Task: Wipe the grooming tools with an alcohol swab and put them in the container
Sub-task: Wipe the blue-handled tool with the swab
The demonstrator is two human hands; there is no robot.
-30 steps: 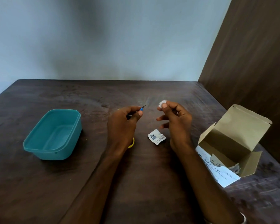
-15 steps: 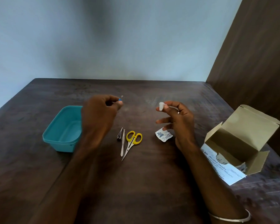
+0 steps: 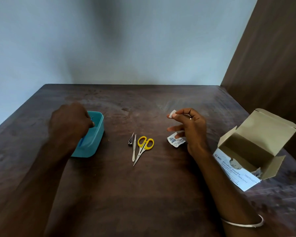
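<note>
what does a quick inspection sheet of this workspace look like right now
surface: dark wooden table, worn
job's things: teal container at left; nail clipper, tweezers and yellow scissors lie mid-table; white swab
clutter: torn wrapper; open swab box at right
grippers: left hand over the container, fingers hidden; right hand pinches the swab
cables: nothing seen
surroundings: pale wall, brown panel
</note>
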